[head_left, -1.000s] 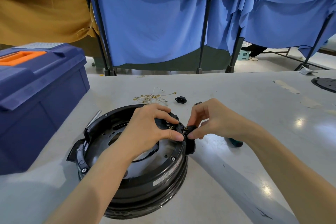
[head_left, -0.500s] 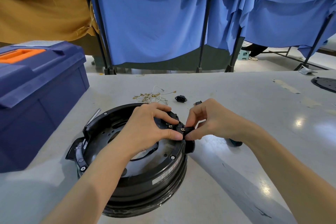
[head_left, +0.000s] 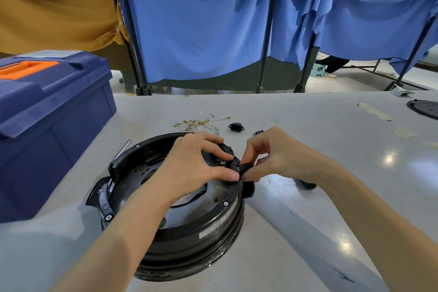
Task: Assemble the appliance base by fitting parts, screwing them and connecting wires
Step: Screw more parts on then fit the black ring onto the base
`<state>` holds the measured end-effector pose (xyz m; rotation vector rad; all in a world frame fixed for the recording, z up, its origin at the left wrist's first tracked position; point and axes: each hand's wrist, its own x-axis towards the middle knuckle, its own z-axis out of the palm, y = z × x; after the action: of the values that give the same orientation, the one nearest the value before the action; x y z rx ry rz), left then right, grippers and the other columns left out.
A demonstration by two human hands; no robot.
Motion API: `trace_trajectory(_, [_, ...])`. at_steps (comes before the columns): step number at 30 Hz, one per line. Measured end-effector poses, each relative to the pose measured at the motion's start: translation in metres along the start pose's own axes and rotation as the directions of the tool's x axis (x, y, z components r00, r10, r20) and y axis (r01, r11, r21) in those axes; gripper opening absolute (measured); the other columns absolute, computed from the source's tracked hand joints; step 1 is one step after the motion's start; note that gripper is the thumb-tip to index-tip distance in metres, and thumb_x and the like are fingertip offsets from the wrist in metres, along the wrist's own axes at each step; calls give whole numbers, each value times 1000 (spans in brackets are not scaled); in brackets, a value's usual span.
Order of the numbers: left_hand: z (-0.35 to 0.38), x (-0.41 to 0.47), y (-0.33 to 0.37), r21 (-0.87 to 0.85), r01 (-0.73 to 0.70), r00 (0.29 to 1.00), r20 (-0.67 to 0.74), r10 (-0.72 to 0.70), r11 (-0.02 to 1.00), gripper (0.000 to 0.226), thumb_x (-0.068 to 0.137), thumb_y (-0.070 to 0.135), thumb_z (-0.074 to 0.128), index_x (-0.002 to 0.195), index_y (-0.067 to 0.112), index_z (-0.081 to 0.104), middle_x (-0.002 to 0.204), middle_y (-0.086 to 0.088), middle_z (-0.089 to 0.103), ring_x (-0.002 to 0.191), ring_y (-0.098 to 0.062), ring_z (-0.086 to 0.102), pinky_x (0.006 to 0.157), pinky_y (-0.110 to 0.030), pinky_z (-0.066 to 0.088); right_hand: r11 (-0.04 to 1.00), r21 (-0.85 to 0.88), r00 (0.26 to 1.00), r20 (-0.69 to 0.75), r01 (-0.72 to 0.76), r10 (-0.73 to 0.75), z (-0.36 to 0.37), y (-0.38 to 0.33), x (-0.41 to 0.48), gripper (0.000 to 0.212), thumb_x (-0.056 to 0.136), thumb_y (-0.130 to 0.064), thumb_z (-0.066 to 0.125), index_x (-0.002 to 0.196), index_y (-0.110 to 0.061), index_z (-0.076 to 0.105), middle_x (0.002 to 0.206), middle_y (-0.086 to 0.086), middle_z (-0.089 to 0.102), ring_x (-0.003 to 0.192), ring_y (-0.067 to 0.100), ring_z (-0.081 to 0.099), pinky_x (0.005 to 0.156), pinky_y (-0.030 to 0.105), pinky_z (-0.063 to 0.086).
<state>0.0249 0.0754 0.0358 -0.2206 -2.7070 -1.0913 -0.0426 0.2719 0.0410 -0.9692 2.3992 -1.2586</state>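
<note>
A round black appliance base [head_left: 189, 239] lies on the grey table, open side up. At its far right rim sits a small black socket part [head_left: 245, 165] with metal terminals [head_left: 222, 162] showing beside it. My left hand [head_left: 189, 168] reaches over the base, its thumb and forefinger curled round the rim beside that part. My right hand [head_left: 277, 154] pinches the socket part from the right between thumb and fingertips. How deep the part sits in the rim is hidden by my fingers.
A bundle of short wires with brass terminals [head_left: 196, 123] lies behind the base, with a black socket [head_left: 236, 127] and a small black piece [head_left: 258, 132] to its right. A blue toolbox [head_left: 47, 114] stands left. A metal tool [head_left: 123, 147] lies by the base. A dark-handled tool [head_left: 308, 185] lies behind my right wrist.
My right hand's fingers have shifted slightly on the socket part at the rim. The left hand and the base have stayed about where they were.
</note>
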Motion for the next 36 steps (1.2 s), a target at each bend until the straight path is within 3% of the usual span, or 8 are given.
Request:
trace_trajectory(4, [0, 0, 0, 1, -2, 1000, 3, 2, 1000, 33, 57, 37, 88, 89, 31, 78, 121, 15, 62, 117, -3, 50, 98, -22, 35, 1000, 5, 1000, -13, 5, -5, 0, 0, 0, 13, 67, -2, 83, 73, -1, 71, 75, 12, 71, 73, 30, 68, 68, 28, 58])
trace_trajectory(10, [-1, -1, 1, 5, 0, 1000, 5, 0, 1000, 33, 58, 37, 88, 89, 31, 78, 122, 15, 62, 117, -1, 49, 94, -19, 32, 1000, 0, 999, -40, -2, 2, 2, 0, -1, 16, 65, -3, 84, 70, -1, 69, 75, 11, 70, 77, 31, 67, 77, 45, 57])
trace_trajectory(15, [0, 0, 0, 5, 0, 1000, 8, 0, 1000, 32, 58, 37, 88, 87, 31, 78, 122, 15, 61, 117, -2, 49, 95, -19, 32, 999, -34, 998, -63, 3, -5, 3, -2, -1, 18, 64, -5, 86, 69, -2, 69, 72, 7, 70, 77, 28, 66, 78, 49, 56])
trace_trajectory(20, [0, 0, 0, -7, 7, 1000, -4, -7, 1000, 28, 57, 36, 89, 83, 34, 77, 120, 17, 61, 115, -1, 50, 86, -6, 30, 992, -127, 994, -104, 26, -39, 8, -4, 0, 20, 60, -8, 89, 66, -5, 70, 68, -1, 68, 72, 21, 64, 73, 41, 56])
trace_trajectory(23, [0, 0, 0, -20, 8, 1000, 8, -8, 1000, 28, 57, 36, 89, 82, 34, 77, 121, 16, 61, 117, -3, 50, 92, -15, 33, 996, -91, 999, -37, 8, -11, 0, -4, -3, 17, 63, -5, 88, 74, -8, 75, 73, -3, 73, 76, 15, 69, 76, 28, 57])
trace_trajectory(25, [-1, 0, 0, -35, 18, 1000, 19, -17, 999, 28, 57, 35, 89, 81, 34, 76, 121, 16, 61, 117, -2, 50, 88, -10, 32, 999, -40, 1000, 6, 9, -9, -6, -3, -5, 18, 67, 2, 83, 82, -6, 77, 78, 4, 76, 80, 19, 72, 80, 27, 57])
trace_trajectory(31, [-2, 0, 0, -45, 24, 999, 39, -23, 999, 26, 58, 34, 89, 80, 36, 75, 122, 17, 59, 117, -1, 49, 88, -12, 30, 1000, -21, 996, -87, -15, 13, 1, 0, -1, 18, 65, 11, 79, 73, -5, 75, 67, 10, 72, 64, 20, 71, 65, 18, 54])
trace_trajectory(36, [-1, 0, -1, -32, 29, 999, 36, -27, 999, 28, 59, 34, 89, 83, 33, 76, 122, 17, 59, 119, -3, 48, 95, -20, 31, 999, -22, 994, -110, -26, 24, 7, -4, 1, 11, 66, 8, 79, 69, 1, 72, 57, 6, 69, 54, 17, 68, 63, 25, 55])
